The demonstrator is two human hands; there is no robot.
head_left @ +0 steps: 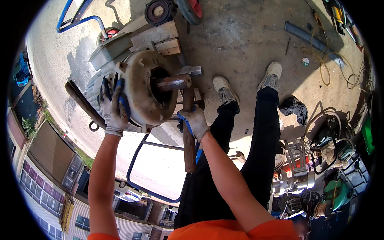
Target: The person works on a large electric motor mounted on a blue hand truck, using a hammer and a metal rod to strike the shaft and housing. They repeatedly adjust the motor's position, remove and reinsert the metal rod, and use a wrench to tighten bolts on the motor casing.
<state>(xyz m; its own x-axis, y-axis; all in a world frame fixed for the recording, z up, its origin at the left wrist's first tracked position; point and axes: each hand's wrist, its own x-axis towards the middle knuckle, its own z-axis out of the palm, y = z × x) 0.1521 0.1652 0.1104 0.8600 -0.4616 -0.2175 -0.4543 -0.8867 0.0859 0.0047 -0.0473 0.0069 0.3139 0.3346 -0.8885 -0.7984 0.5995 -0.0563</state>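
A large electric motor [140,90] with a dusty beige end bell and a finned body lies on its side, left of centre. Its thick steel shaft [172,83] sticks out toward the right. My left hand [114,106], in a white and blue work glove, rests on the motor's finned side with fingers spread. My gloved right hand [195,122] is wrapped round the wooden handle of a hammer [189,148]. The hammer's steel head is just beyond the shaft end, partly hidden by it; whether they touch I cannot tell.
Wooden blocks [160,38] and a round dark part [160,12] lie beyond the motor. A blue-framed cart [154,145] surrounds it. A grey pipe [308,40], yellow hose [322,66] and black bag [294,107] lie to the right. Tools and machines crowd the lower right.
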